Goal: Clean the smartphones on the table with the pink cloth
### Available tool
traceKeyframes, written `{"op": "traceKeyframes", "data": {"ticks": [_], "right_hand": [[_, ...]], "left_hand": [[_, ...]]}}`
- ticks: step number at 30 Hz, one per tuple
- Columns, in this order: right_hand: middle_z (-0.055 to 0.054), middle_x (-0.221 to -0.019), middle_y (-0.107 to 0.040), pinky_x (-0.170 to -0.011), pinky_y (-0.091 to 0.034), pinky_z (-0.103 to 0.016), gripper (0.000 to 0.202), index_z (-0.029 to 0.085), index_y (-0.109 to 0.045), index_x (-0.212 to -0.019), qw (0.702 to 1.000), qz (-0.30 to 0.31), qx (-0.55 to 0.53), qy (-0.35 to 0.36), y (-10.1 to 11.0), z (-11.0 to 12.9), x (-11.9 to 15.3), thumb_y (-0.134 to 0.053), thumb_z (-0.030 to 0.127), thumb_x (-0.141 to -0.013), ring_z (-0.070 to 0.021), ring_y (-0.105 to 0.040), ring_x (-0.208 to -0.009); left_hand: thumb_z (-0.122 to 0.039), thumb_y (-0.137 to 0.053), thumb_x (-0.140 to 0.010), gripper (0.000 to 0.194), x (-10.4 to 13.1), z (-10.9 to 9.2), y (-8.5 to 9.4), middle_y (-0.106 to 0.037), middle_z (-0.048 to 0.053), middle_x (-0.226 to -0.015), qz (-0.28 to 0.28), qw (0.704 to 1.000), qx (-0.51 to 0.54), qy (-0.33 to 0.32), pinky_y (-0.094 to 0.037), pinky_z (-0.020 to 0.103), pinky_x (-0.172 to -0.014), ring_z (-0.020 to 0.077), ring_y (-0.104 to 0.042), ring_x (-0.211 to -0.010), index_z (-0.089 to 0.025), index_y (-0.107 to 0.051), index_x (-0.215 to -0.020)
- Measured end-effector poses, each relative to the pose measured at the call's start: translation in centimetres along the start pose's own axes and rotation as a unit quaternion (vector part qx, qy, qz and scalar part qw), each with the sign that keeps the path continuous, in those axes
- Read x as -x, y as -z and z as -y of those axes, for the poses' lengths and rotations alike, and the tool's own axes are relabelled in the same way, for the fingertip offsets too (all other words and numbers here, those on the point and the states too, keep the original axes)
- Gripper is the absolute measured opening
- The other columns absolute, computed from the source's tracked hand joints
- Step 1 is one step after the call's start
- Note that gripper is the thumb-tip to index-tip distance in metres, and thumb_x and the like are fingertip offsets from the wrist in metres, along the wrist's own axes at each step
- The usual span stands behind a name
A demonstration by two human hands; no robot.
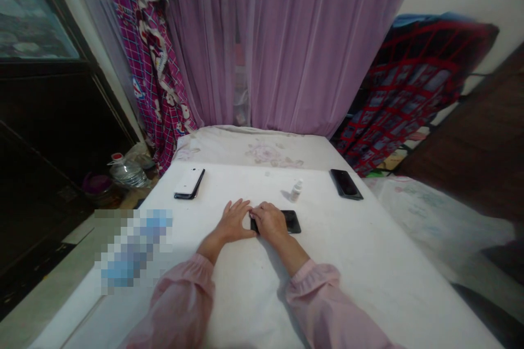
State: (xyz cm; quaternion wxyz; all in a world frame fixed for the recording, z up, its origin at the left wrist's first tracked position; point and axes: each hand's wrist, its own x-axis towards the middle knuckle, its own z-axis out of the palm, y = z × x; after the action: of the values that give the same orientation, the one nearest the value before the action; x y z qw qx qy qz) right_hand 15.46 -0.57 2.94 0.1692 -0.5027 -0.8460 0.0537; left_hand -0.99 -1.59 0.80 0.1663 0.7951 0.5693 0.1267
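Note:
A black smartphone (293,222) lies flat on the white-covered table in front of me. My left hand (236,222) rests at the phone's left end, fingers spread on the cloth and thumb by the near corner. Over the left part of the phone, my right hand (270,221) is closed, its fingers bent and pressed together. Whatever sits under those fingertips is hidden. A small white bottle (295,191) stands just beyond the phone.
Stacked phones, a white one (189,181) on top, lie at the table's left. More dark phones (346,184) lie at the right. A blurred-out blue patch (135,251) covers the left edge. Purple curtains (295,43) hang behind; a water jug (129,172) stands on the floor.

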Motion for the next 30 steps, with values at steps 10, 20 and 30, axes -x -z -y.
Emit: {"op": "traceKeyframes", "data": {"ticks": [10, 20, 30], "right_hand": [[-0.002, -0.09, -0.068, -0.073, -0.042, -0.025, 0.021, 0.029, -0.076, -0.091, 0.997, 0.0, -0.077, 0.008, 0.3, 0.0, 3.1, -0.058, 0.019, -0.088, -0.0164, -0.059, -0.086], [-0.003, -0.084, -0.068, -0.069, -0.042, -0.025, 0.022, 0.029, -0.077, -0.089, 0.997, -0.044, -0.066, 0.01, 0.3, -0.2, 4.1, -0.055, 0.025, -0.092, -0.0159, -0.059, -0.08], [-0.002, -0.08, -0.067, -0.067, -0.045, -0.025, 0.028, 0.03, -0.077, -0.09, 0.986, -0.127, -0.08, -0.07, 1.3, -8.2, 8.7, -0.049, 0.036, -0.092, -0.0158, -0.06, -0.075]], "left_hand": [[-0.048, -0.076, -0.07, 0.069, 0.2, 0.1, 0.0, -0.042, 0.011, -0.149, -0.006, 1.0, -0.003, -0.013, -0.014, 0.056, -0.116, 0.0299, -0.028, -0.143, -0.024, -0.051, -0.129], [-0.053, -0.074, -0.071, 0.072, 0.2, 0.5, -0.2, -0.042, 0.012, -0.149, -0.014, 1.0, -0.008, -0.027, -0.014, 0.056, -0.116, 0.0303, -0.029, -0.142, -0.024, -0.05, -0.132], [-0.055, -0.071, -0.073, 0.073, 0.1, 1.2, -0.6, -0.042, 0.011, -0.15, -0.017, 0.999, -0.005, -0.036, -0.012, 0.056, -0.116, 0.0294, -0.028, -0.143, -0.027, -0.046, -0.135]]}}
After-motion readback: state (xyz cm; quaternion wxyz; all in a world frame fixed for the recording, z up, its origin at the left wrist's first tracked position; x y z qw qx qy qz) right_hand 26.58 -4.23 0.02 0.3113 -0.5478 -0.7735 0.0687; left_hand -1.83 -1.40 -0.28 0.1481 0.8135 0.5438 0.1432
